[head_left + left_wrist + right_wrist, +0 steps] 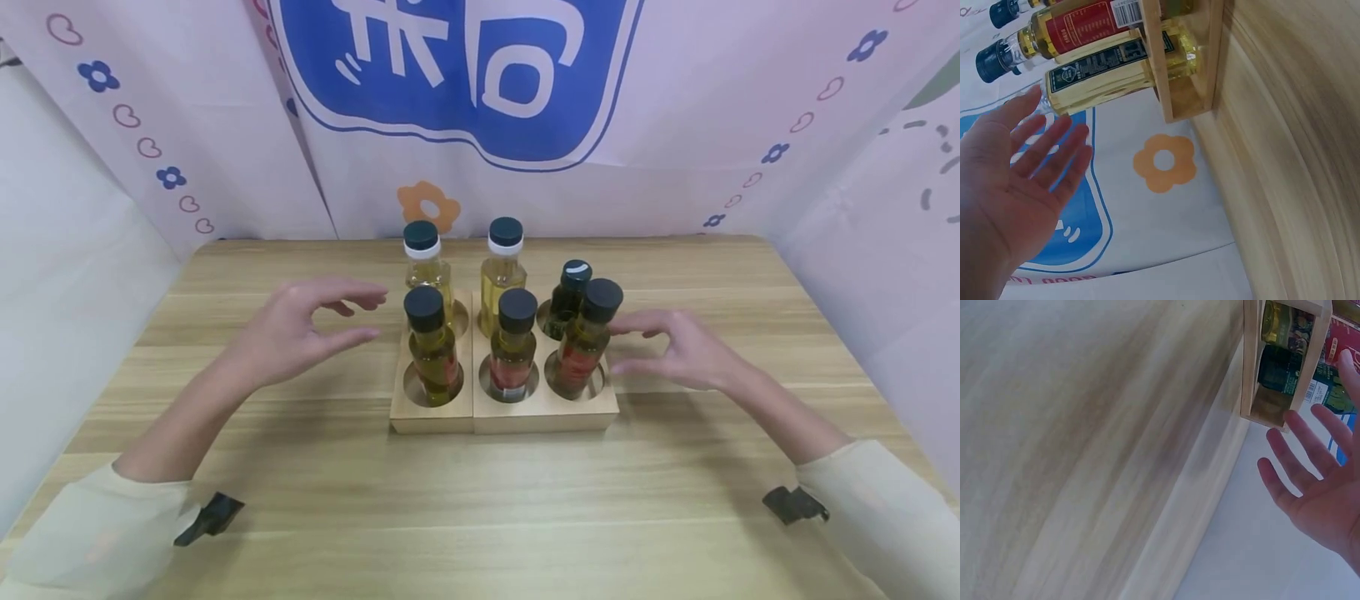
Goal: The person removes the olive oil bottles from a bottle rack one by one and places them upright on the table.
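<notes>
A light wooden bottle rack [543,423] stands mid-table with several bottles upright or slightly tilted in its round holes. Its front row has three black-capped oil bottles with red labels: left [433,367], middle [513,362] and right [577,358], which leans right. Behind them are two pale-oil bottles, left [427,268] and right [501,279], with green caps and white collars, and a short dark green bottle [567,298]. My left hand [303,333] hovers left of the rack, fingers spread, holding nothing. My right hand [675,350] is beside the right front bottle, fingers extended and spread.
The wood-grain table [480,517] reaches back to a white printed cloth [600,200] with a blue sign and an orange flower. Side cloths [67,183] border the table. Black straps [210,517] hang at both sleeves.
</notes>
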`<state>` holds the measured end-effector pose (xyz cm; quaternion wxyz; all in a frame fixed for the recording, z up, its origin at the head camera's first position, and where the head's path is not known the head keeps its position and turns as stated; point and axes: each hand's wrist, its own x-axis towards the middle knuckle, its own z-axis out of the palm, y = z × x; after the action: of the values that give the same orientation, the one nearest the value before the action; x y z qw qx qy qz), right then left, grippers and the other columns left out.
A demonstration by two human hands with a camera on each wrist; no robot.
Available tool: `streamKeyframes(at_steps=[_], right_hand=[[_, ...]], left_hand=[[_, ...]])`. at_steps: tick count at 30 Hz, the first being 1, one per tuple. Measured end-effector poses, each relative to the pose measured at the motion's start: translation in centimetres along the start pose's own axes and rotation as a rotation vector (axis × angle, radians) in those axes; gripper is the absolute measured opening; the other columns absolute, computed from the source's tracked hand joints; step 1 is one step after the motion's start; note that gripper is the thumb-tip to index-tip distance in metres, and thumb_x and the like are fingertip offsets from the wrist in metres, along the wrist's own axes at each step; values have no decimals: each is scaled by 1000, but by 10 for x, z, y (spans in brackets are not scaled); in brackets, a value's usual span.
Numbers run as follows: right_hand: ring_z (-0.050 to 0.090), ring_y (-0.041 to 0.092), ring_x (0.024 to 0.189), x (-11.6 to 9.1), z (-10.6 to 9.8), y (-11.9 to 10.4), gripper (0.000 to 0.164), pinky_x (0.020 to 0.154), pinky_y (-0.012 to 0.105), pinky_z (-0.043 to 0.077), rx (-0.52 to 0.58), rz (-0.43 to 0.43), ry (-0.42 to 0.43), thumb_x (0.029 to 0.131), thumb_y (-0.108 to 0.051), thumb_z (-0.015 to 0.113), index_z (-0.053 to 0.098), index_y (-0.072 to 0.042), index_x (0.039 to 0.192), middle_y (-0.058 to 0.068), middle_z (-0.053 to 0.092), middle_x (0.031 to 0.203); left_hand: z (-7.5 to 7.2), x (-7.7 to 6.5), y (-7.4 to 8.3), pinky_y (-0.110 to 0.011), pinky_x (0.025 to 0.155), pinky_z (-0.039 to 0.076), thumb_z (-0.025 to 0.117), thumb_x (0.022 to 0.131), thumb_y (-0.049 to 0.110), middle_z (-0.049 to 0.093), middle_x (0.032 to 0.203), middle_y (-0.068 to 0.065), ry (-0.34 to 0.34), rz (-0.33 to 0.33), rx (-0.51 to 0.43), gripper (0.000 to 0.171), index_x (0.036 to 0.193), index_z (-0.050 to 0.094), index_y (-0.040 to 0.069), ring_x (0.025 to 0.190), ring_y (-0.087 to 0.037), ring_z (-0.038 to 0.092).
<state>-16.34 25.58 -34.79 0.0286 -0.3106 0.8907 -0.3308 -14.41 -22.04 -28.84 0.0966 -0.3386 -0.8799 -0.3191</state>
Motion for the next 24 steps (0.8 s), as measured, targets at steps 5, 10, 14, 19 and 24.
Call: streamKeyframes(at_steps=[5,10,14,19,24], right_hand=[[70,34,115,0,2,1,58,92,53,59,15,-19,-12,75,-23,94,73,-3,125,12,73,126],[70,31,115,1,5,1,57,90,49,60,30,-28,-24,73,-25,96,75,-7,123,10,74,126],[70,29,113,0,8,3,56,87,47,60,26,-35,-12,72,-26,97,76,-9,122,7,74,125],[72,27,107,-4,12,4,54,83,40,61,15,-47,26,69,-23,98,78,-9,117,7,76,121],[73,25,108,-8,16,4,49,88,36,61,36,-60,52,69,-21,98,80,-12,114,3,77,119]], left_hand=[[2,2,5,-21,86,59,88,79,-4,77,117,-8,-7,53,-70,51,127,72,3,105,-21,72],[3,4,11,-19,86,59,88,77,-7,77,115,-8,12,62,-117,53,127,71,1,104,-18,72],[4,7,15,-20,87,59,87,77,-9,77,114,-9,25,52,-158,54,127,71,0,104,-12,71],[5,10,19,-21,87,59,85,77,-12,77,114,-10,37,43,-212,53,127,70,-2,105,-6,69],[6,12,21,-21,88,59,83,77,-15,76,116,-12,41,29,-276,53,127,69,-4,107,-5,68]])
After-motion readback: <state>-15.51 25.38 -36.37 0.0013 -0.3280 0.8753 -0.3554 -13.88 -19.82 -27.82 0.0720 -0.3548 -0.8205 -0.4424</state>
